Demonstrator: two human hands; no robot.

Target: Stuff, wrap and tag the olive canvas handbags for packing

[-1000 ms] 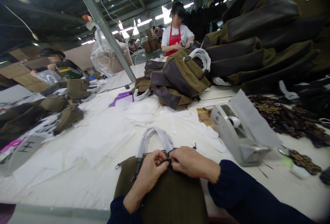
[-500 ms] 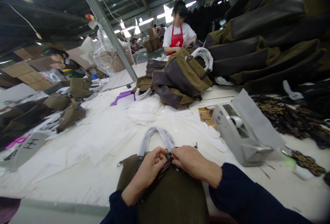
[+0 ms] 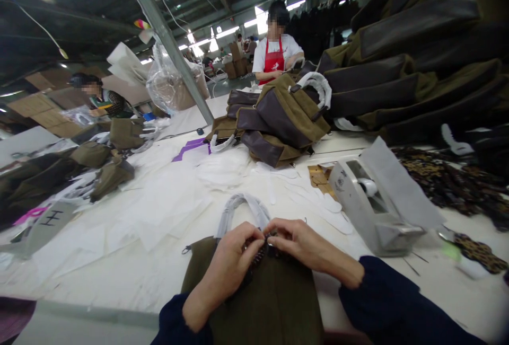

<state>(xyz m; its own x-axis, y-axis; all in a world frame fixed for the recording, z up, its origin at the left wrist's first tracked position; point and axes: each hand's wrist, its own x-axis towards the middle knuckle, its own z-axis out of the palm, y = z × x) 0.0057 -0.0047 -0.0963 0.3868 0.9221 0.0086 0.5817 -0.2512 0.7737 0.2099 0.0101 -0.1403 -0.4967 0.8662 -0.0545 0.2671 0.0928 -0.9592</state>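
Olive bag (image 3: 274,302) beneath curled fingers (image 3: 245,231)

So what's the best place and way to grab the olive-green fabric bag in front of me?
Probably the crown of its white-wrapped arched handle, coming from the far side and closing round the loop. It arches out past the olive-green fabric bag's top edge, its crown clear of the left hand and right hand.

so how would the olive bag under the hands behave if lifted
The olive bag would probably sag, as its body looks like soft cloth. The handle seems stiffer, forming a rounded arch; its pale wrapping looks smooth, perhaps slippery.
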